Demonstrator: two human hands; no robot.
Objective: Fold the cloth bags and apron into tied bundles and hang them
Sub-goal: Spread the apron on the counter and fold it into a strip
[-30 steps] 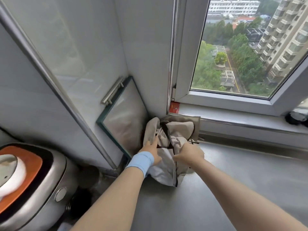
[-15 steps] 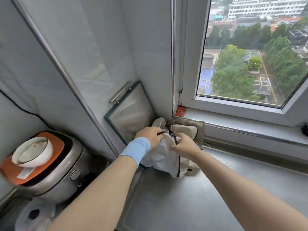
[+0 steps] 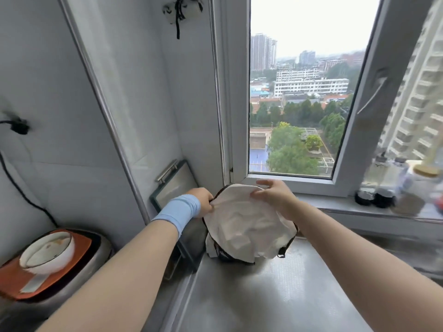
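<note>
- The cloth bag (image 3: pixel 242 226) is white, soft and wrinkled, with dark trim on the edge; its top edge makes a round arc.
- It hangs upright in the far corner by the window, with the lower end at the textured steel counter (image 3: pixel 263 295).
- The left hand (image 3: pixel 203 202) pinches the bag's left edge.
- The right hand (image 3: pixel 275 195) grips the top right edge with curled fingers.
- A tied bundle (image 3: pixel 182 8) hangs high on the wall.

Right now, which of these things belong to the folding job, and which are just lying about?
Job: white cloth bag, gripped by the left hand and the right hand; tied bundle hanging high on the wall.

Lying about: bowl on the cooker; framed board leaning on the wall; jars on the windowsill.
</note>
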